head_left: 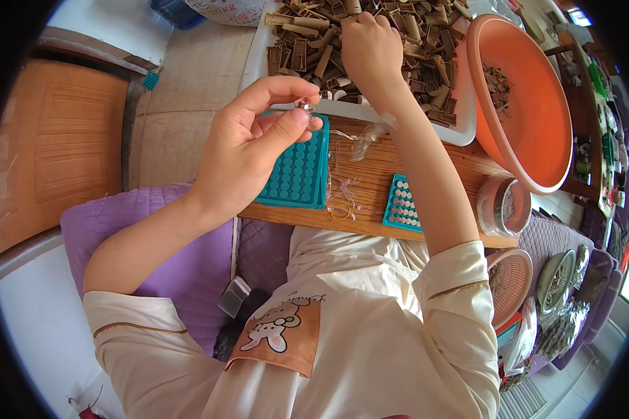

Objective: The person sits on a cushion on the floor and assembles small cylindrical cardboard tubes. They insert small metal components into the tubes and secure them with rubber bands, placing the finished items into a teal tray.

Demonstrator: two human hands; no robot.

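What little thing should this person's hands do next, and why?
Probably the right hand should lift a brown piece from the white tray toward the left hand. Its fingertips are down among the heaped pieces, while the left hand pinches a small shiny item up in view, so bringing the two together seems a sensible small step.

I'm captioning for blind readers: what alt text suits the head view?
A person's left hand pinches a small shiny piece while the right hand reaches into a white bin of brown pieces. Two teal trays sit on the wooden table; an orange basin is at right.
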